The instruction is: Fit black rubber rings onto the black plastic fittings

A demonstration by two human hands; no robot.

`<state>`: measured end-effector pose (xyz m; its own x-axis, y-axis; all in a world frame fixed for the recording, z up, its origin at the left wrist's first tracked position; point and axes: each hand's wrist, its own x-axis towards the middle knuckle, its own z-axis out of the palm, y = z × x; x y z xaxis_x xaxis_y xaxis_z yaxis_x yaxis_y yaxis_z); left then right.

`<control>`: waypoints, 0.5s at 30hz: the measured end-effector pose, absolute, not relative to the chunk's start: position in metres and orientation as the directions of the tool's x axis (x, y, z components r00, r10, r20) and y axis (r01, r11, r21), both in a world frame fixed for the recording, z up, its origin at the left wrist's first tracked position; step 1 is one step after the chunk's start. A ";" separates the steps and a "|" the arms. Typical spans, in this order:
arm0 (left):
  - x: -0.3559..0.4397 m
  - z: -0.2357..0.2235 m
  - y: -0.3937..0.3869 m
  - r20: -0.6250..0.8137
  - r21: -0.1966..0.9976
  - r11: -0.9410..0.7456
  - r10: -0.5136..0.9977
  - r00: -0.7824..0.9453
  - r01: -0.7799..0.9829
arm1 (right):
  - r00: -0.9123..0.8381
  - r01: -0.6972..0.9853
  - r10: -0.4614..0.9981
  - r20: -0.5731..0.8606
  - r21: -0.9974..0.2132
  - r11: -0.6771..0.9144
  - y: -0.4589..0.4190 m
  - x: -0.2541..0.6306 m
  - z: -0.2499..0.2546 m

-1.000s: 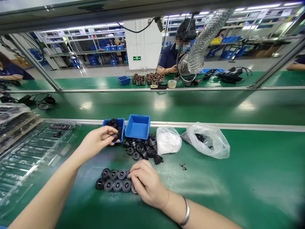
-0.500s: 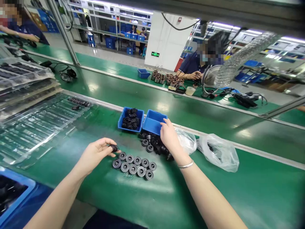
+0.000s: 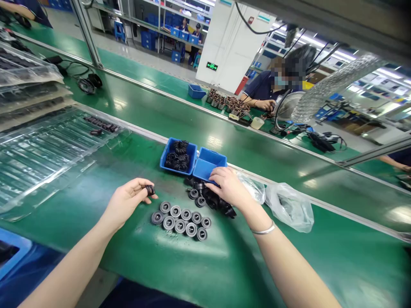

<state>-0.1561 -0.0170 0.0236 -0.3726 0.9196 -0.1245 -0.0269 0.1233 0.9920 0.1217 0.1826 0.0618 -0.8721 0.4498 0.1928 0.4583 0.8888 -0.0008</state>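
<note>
My left hand (image 3: 130,201) is closed on a small bundle of black rubber rings (image 3: 149,190), held above the green bench. To its right, two rows of round black grooved parts (image 3: 180,226) stand on the bench. My right hand (image 3: 229,186) is at the front lip of a blue bin (image 3: 205,159), fingers bent and thumb apart, with nothing visible between them. Below that hand, partly hidden by it, lies a pile of black stepped rubber parts (image 3: 201,201). Bunches of black rings (image 3: 177,161) fill another blue bin (image 3: 163,161) on the left.
Clear plastic bags (image 3: 290,209) lie right of the pile. A clear ribbed tray (image 3: 41,158) and stacked trays (image 3: 30,85) occupy the left. Beyond the metal rail, a co-worker (image 3: 266,92) sits near copper-wound parts (image 3: 227,104) and a flexible duct (image 3: 337,85).
My left hand has come away from the ring bin with a bundle of rings. My right hand has gone from the rows up to the other bin. The view has turned and tilted.
</note>
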 end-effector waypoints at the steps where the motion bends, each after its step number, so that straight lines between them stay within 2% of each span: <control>1: -0.157 0.022 -0.017 -0.127 0.992 0.125 0.916 -0.381 -0.030 | -0.889 0.442 0.436 0.138 0.009 0.897 0.184 0.122 0.063; 9: -0.156 0.026 -0.018 -0.176 0.984 0.164 0.901 -0.396 -0.064 | -0.929 0.370 0.370 -0.013 0.001 0.929 0.198 0.122 0.071; 15: -0.157 0.024 -0.018 -0.203 0.978 0.203 0.895 -0.398 -0.043 | -0.930 0.367 0.366 -0.034 -0.059 0.928 0.197 0.117 0.077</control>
<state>-0.1566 -0.0179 0.0241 -0.3980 0.8947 -0.2028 -0.0425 0.2028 0.9783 0.1167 0.1969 0.0774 -0.9301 0.3658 -0.0345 0.3672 0.9283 -0.0589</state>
